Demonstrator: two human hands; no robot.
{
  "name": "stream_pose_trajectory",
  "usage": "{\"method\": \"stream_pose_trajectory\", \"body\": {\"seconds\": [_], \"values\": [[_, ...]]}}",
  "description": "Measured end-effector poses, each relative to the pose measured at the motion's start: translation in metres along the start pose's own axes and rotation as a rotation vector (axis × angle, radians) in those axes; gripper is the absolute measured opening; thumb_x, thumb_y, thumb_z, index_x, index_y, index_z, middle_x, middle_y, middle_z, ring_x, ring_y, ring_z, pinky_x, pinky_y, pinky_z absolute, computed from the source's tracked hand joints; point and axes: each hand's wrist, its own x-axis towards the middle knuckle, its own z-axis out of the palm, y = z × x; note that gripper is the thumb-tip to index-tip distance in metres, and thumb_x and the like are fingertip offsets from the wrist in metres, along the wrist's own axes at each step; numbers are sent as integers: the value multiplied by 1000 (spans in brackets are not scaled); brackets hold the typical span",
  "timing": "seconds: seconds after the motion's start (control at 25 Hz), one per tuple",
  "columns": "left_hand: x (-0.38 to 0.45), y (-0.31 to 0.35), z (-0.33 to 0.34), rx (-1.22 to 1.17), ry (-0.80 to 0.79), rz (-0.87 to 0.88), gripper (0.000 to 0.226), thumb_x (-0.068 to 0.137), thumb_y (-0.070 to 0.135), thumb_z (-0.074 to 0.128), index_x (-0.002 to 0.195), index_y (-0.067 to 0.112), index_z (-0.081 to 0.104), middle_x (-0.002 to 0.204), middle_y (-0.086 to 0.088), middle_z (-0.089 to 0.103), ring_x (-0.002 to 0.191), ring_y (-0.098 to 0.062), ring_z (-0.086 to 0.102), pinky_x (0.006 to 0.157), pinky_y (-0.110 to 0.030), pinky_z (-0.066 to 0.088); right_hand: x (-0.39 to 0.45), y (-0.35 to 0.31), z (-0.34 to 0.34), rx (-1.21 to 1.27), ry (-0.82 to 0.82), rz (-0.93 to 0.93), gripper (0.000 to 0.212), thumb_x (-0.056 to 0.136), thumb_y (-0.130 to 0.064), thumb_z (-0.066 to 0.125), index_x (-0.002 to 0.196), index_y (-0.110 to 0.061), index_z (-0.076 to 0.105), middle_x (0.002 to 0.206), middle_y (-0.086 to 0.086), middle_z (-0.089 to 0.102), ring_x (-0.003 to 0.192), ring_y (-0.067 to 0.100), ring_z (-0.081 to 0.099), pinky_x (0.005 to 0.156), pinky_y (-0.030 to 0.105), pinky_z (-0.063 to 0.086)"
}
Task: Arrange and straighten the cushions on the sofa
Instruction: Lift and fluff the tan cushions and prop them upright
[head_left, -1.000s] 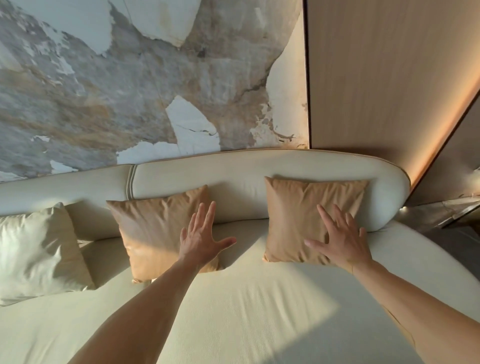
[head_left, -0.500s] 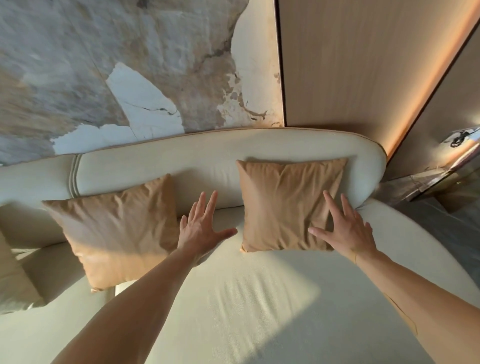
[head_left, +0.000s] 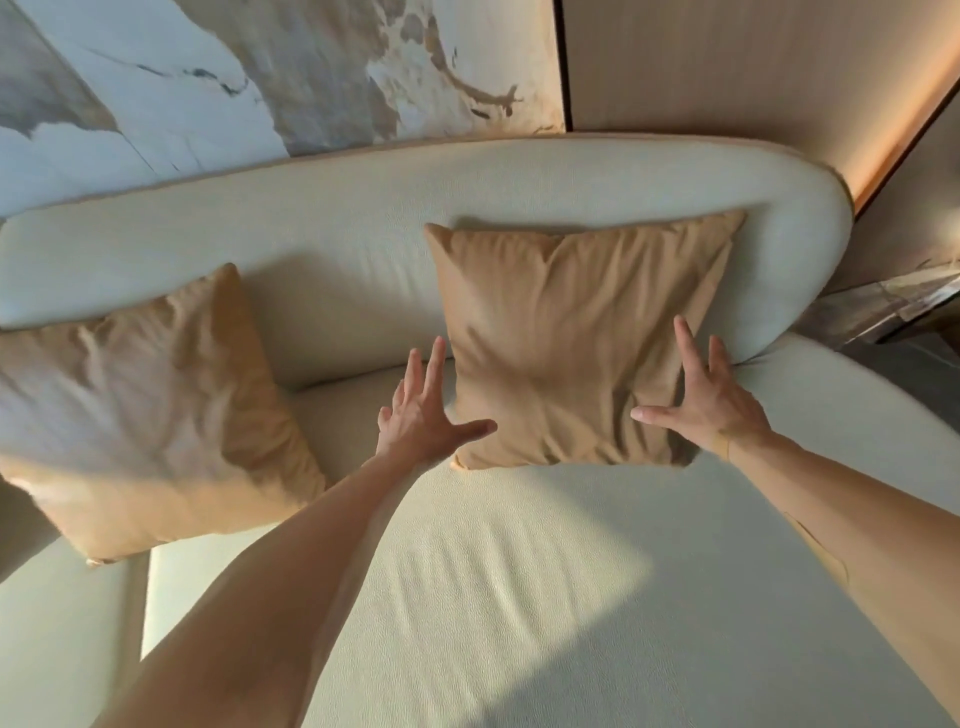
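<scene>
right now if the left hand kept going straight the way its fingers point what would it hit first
Probably the sofa backrest. The left hand points up along the left edge of the right-hand cushion, thumb towards it, over the bare seat. Depth is unclear, so it might brush that edge first.

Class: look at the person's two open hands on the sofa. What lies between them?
The right tan cushion, leaning on the backrest, lies between the left hand and right hand in the head view.
</scene>
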Motion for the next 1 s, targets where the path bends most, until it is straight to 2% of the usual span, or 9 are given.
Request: {"method": "stream_pose_trajectory", "body": {"seconds": [0.12, 0.24, 0.36, 0.48, 0.68, 0.8, 1.0], "values": [[20, 6, 17, -158, -21, 24, 132, 61, 67, 80, 144, 57, -24, 167, 0, -9, 146, -30, 30, 108, -49, 36, 22, 7, 18, 75, 19, 5, 130, 63, -60, 80, 141, -56, -24, 162, 17, -2, 139, 37, 37, 101, 47, 39], [36, 13, 24, -228, 14, 77, 138, 61, 57, 86, 145, 55, -23, 166, -2, -4, 146, -25, 30, 103, -43, 40, 40, 8, 29, 157, 25, -22, 136, 60, -54, 85, 140, -56, -26, 161, 21, 0, 141, 35, 34, 105, 45, 36], [50, 16, 29, -281, 37, 114, 142, 60, 51, 88, 149, 48, -23, 163, 3, 5, 141, -21, 35, 99, -36, 39, 53, 8, 35, 279, 79, -14, 141, 57, -46, 89, 139, -58, -25, 160, 19, 4, 142, 33, 31, 107, 44, 33], [58, 16, 33, -311, 31, 112, 145, 58, 50, 89, 147, 50, -25, 165, 2, 6, 143, -21, 33, 99, -31, 34, 61, 11, 42, 377, 98, -35, 142, 55, -41, 91, 138, -61, -22, 160, 14, 8, 145, 28, 23, 109, 39, 28], [64, 16, 38, -361, 62, 117, 147, 56, 47, 91, 146, 51, -26, 166, -1, 8, 147, -21, 25, 103, -32, 30, 74, 18, 44, 580, 122, -52, 153, 46, -27, 97, 143, -56, -18, 163, 3, -6, 147, 7, 5, 111, 25, 11], [64, 16, 39, -381, 67, 119, 146, 58, 44, 92, 147, 51, -24, 166, -1, 10, 147, -21, 26, 102, -29, 27, 78, 18, 48, 608, 101, -95, 154, 45, -24, 97, 146, -52, -16, 163, -5, 2, 139, -5, 11, 115, 24, 14], [56, 18, 34, -424, 79, 107, 144, 57, 42, 92, 146, 56, -20, 164, 5, 17, 145, -18, 30, 100, -28, 30, 75, 15, 50, 573, 143, -119, 152, 42, -32, 96, 145, -54, -13, 160, -1, 15, 142, 7, 21, 108, 20, 17]]}}
